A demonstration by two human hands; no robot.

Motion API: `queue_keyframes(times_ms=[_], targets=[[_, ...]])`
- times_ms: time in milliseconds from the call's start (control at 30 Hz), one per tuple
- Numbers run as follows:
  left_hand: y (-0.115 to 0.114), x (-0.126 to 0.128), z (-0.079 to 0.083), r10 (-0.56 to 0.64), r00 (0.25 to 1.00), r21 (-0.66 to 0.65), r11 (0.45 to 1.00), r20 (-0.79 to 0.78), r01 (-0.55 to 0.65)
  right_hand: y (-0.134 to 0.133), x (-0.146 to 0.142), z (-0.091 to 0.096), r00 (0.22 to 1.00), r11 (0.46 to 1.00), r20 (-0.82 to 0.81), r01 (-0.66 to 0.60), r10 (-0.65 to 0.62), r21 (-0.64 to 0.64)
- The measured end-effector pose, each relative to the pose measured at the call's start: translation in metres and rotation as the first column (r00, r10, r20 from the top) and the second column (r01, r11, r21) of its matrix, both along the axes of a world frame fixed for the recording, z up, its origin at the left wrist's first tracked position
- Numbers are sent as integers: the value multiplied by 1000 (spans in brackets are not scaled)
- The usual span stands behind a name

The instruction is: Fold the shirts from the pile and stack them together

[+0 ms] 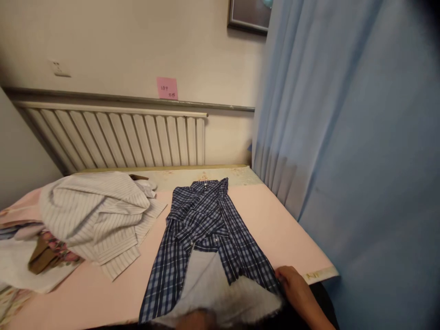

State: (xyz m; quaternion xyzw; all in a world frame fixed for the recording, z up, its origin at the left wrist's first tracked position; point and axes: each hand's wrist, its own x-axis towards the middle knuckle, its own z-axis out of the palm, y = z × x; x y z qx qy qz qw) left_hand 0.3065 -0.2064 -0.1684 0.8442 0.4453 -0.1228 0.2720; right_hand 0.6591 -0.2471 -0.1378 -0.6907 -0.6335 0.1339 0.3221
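Note:
A dark blue plaid shirt (202,229) lies lengthwise on the pink bed surface (275,224), collar away from me, its near hem turned up so the pale lining shows. My right hand (295,288) rests at the shirt's near right corner with fingers curled on the fabric edge. Only a blurred bit of my left hand (195,319) shows at the bottom edge, at the shirt's near hem; its fingers are not visible.
A heap of white striped clothing (99,215) and floral and brown garments (48,252) lie on the left of the bed. A radiator (120,137) runs along the back wall. Blue curtains (343,137) hang close on the right.

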Motion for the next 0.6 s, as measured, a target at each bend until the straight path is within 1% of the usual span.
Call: queue_keyframes(times_ms=[67,100,167,200,300,367,400,433,467,533,600], targets=[[2,-6,12,132,978,105,983,163,-150,-2,-4,5,998,994,-11,64,-63,88],[3,-8,20,206,949,146,958,239,-245,-3,-9,8,997,989,-24,82,-80,125],[7,-10,32,311,889,181,905,336,-385,-2,-26,13,997,987,-53,69,-62,144],[8,-9,37,324,872,185,893,366,-410,-2,-36,14,998,991,-64,35,-27,130],[12,1,44,289,862,188,900,416,-393,-2,-70,10,991,990,-56,-117,122,78],[13,13,44,241,879,194,919,412,-343,-3,-86,2,979,976,-20,-201,203,88],[13,19,43,219,890,200,927,399,-317,-4,-90,-3,975,969,7,-221,222,113],[12,26,42,196,903,206,935,382,-290,-4,-92,-8,975,964,39,-222,219,149],[12,33,41,172,917,216,941,361,-262,-4,-92,-12,979,961,75,-200,189,192],[13,46,37,133,938,248,944,321,-219,-2,-88,-20,986,954,150,-118,79,275],[16,59,33,102,953,288,939,285,-186,3,-83,-25,976,945,216,-52,-20,324]])
